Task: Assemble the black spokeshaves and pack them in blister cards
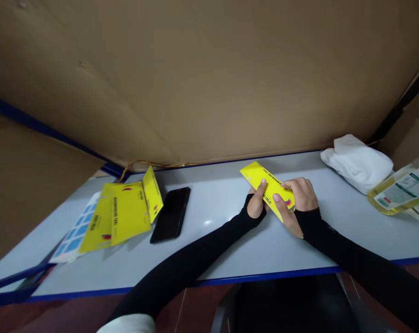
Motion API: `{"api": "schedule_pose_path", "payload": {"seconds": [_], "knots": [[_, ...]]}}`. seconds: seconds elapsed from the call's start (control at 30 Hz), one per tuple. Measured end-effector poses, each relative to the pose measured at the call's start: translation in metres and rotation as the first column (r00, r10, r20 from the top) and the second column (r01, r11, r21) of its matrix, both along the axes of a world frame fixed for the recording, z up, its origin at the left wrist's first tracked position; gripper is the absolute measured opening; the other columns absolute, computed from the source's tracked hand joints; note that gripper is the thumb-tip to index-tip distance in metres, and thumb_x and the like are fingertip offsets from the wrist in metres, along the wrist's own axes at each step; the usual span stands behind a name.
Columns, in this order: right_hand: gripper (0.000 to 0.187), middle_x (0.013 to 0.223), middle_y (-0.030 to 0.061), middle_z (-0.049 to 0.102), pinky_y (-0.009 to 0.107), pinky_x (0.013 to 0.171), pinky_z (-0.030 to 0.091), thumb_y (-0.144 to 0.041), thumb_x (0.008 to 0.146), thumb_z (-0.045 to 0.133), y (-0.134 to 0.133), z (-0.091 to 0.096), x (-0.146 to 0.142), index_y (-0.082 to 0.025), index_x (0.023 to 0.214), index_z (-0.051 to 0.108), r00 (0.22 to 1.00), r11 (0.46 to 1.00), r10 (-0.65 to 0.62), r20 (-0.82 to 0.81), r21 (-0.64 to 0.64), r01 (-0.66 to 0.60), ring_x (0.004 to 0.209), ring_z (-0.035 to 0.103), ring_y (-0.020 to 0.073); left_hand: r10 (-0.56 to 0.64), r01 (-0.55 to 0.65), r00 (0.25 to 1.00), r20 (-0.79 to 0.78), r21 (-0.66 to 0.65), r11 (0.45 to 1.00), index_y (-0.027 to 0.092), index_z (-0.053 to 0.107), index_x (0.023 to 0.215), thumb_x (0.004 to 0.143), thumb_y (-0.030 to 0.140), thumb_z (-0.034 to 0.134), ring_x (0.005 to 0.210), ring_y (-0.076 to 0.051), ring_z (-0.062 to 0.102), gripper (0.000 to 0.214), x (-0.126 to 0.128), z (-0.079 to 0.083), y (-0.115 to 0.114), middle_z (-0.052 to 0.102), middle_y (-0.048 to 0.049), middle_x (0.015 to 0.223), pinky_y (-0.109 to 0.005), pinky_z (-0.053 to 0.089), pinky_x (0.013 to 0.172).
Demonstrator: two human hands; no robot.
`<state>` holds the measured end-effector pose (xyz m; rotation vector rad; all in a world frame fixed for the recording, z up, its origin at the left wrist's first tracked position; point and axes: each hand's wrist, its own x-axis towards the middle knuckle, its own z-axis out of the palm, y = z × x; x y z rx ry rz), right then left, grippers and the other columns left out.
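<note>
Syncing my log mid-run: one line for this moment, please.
left hand: holds flat yellow printed card | right hand: touches its near end | pale-grey table: rectangular black phone, crumpled white cloth

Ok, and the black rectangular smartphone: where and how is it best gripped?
Probably by both long edges, toward the near end, coming from above and the right. The black rectangular smartphone lies flat and thin, so its edges offer the grip; pale grey tabletop shows along its right side, while a yellow printed card stands close on the left.
</note>
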<state>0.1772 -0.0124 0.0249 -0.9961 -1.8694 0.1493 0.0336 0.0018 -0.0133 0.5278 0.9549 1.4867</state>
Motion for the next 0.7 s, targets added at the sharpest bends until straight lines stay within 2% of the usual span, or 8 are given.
{"api": "schedule_pose_path", "payload": {"seconds": [0.1, 0.17, 0.27, 0.37, 0.47, 0.6, 0.67, 0.7], "knots": [[0.029, 0.102, 0.0122, 0.060, 0.043, 0.082, 0.055, -0.048, 0.097, 0.056, -0.004, -0.002, -0.003, -0.020, 0.106, 0.059, 1.000, 0.999, -0.008, -0.006, -0.034, 0.008, 0.095, 0.060, 0.0277, 0.020, -0.021, 0.997, -0.080, -0.008, 1.000, 0.016, 0.064, 0.102, 0.068, 0.061, 0.092, 0.104, -0.039, 0.077, 0.063, -0.007, 0.004, 0.004, 0.079, -0.0128, 0.094, -0.046, 0.063, 0.085], [0.039, 0.110, 0.0141, 0.059, 0.041, 0.076, 0.057, -0.053, 0.094, 0.059, -0.005, -0.006, -0.003, -0.018, 0.112, 0.060, 0.999, 0.994, -0.029, 0.016, -0.105, 0.030, 0.093, 0.064, 0.0271, 0.037, -0.040, 0.994, -0.099, -0.026, 0.999, 0.016, 0.064, 0.100, 0.067, 0.060, 0.093, 0.104, -0.039, 0.077, 0.062, -0.010, 0.004, 0.007, 0.079, -0.0131, 0.094, -0.046, 0.063, 0.086], [0.056, 0.118, 0.0145, 0.058, 0.039, 0.064, 0.055, -0.063, 0.087, 0.063, -0.004, -0.015, -0.002, -0.017, 0.121, 0.059, 0.992, 0.971, -0.044, 0.121, -0.227, 0.070, 0.081, 0.068, 0.0251, 0.038, -0.043, 0.995, -0.092, -0.043, 0.998, 0.016, 0.064, 0.101, 0.063, 0.054, 0.096, 0.108, -0.038, 0.076, 0.063, -0.011, 0.001, 0.010, 0.080, -0.0133, 0.098, -0.046, 0.061, 0.093], [0.064, 0.120, 0.0126, 0.060, 0.038, 0.061, 0.054, -0.066, 0.082, 0.067, -0.002, -0.022, -0.001, -0.020, 0.126, 0.058, 0.978, 0.950, -0.031, 0.205, -0.297, 0.093, 0.075, 0.069, 0.0236, 0.025, -0.028, 0.997, -0.073, -0.043, 0.999, 0.016, 0.063, 0.102, 0.062, 0.050, 0.097, 0.113, -0.039, 0.075, 0.063, -0.012, -0.003, 0.013, 0.080, -0.0144, 0.099, -0.047, 0.059, 0.099], [0.068, 0.121, 0.0125, 0.063, 0.038, 0.063, 0.055, -0.064, 0.078, 0.071, 0.000, -0.025, 0.001, -0.021, 0.128, 0.055, 0.974, 0.938, 0.005, 0.226, -0.339, 0.074, 0.077, 0.071, 0.0244, 0.000, -0.002, 0.999, -0.046, -0.034, 0.999, 0.016, 0.063, 0.103, 0.063, 0.049, 0.097, 0.113, -0.039, 0.075, 0.061, -0.012, -0.007, 0.018, 0.080, -0.0140, 0.098, -0.049, 0.059, 0.100], [0.070, 0.121, 0.0156, 0.067, 0.044, 0.070, 0.060, -0.056, 0.074, 0.074, 0.006, -0.022, 0.008, -0.019, 0.129, 0.053, 0.974, 0.930, 0.106, 0.199, -0.368, -0.026, 0.087, 0.073, 0.0301, 0.007, -0.006, 0.999, -0.041, 0.016, 1.000, 0.018, 0.065, 0.105, 0.062, 0.047, 0.097, 0.104, -0.038, 0.077, 0.062, -0.004, -0.015, 0.018, 0.080, -0.0134, 0.101, -0.051, 0.062, 0.096], [0.063, 0.115, 0.0132, 0.070, 0.046, 0.073, 0.062, -0.049, 0.072, 0.076, 0.013, -0.023, 0.016, -0.022, 0.124, 0.053, 0.979, 0.931, 0.139, 0.151, -0.355, -0.077, 0.090, 0.073, 0.0317, -0.048, 0.049, 0.999, -0.023, 0.044, 0.998, 0.017, 0.067, 0.108, 0.065, 0.049, 0.095, 0.099, -0.036, 0.077, 0.061, -0.001, -0.018, 0.021, 0.079, -0.0142, 0.102, -0.051, 0.064, 0.090], [0.057, 0.107, 0.0099, 0.071, 0.045, 0.068, 0.061, -0.045, 0.073, 0.077, 0.019, -0.026, 0.022, -0.025, 0.121, 0.054, 0.978, 0.924, 0.169, 0.122, -0.364, -0.115, 0.083, 0.073, 0.0303, -0.137, 0.138, 0.990, -0.026, 0.023, 0.990, 0.017, 0.067, 0.107, 0.067, 0.051, 0.093, 0.095, -0.035, 0.078, 0.059, -0.003, -0.017, 0.026, 0.079, -0.0151, 0.102, -0.052, 0.065, 0.085]]}}
